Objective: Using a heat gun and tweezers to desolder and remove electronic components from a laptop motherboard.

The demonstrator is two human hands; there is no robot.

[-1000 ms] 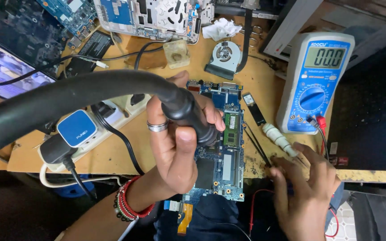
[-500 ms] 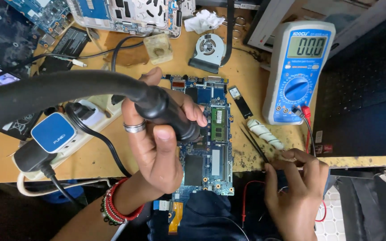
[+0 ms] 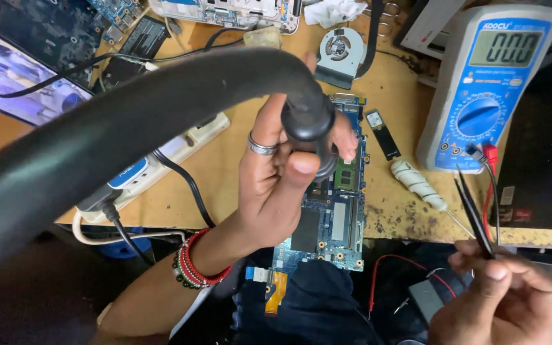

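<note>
My left hand [image 3: 282,172], with a silver ring and red bead bracelets on the wrist, grips the black nozzle end [image 3: 308,124] of a thick black hose [image 3: 116,137] that sweeps in from the left. The nozzle points down at a blue laptop circuit board [image 3: 333,211] lying over the desk's front edge. My right hand [image 3: 499,300], at the lower right, holds thin black tweezers [image 3: 474,214] that point up and away from the board.
A blue-and-white multimeter [image 3: 487,83] with red and black leads stands right of the board. A small fan [image 3: 340,51], a dark memory stick [image 3: 383,134], a taped tool [image 3: 420,185] and a white power strip [image 3: 180,150] lie on the wooden desk [image 3: 244,160]. More boards sit at the back.
My left hand has lifted the hose nozzle closer to the camera, above the board. My right hand has come off the desk edge and now holds the tweezers up.
</note>
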